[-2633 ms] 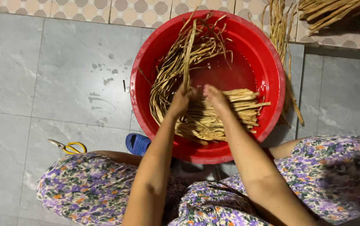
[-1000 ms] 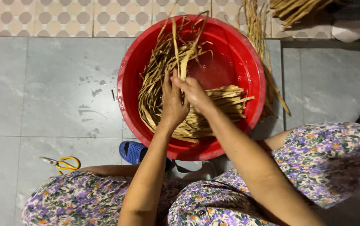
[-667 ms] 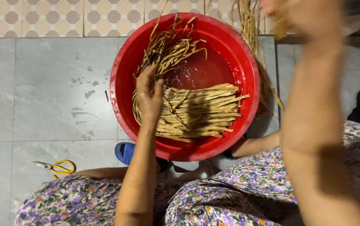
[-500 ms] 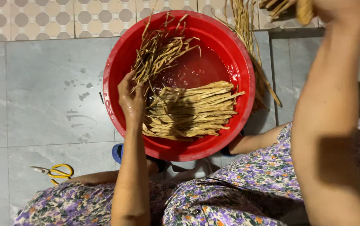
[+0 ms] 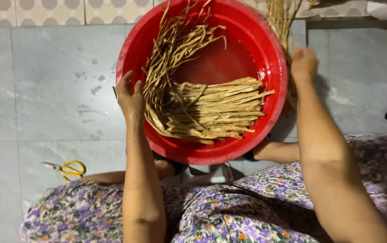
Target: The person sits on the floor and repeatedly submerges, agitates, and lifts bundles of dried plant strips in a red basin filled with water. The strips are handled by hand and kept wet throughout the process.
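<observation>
Strips (image 5: 211, 110) fill red basin (image 5: 274, 58); left hand (image 5: 130, 96) clasps them, right hand (image 5: 303, 65) fisted.

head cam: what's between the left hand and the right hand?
In the head view, the red basin sits between the left hand and the right hand, holding tan fibre strips: a flat cross-laid bundle and a looser bunch nearer the left hand.
</observation>
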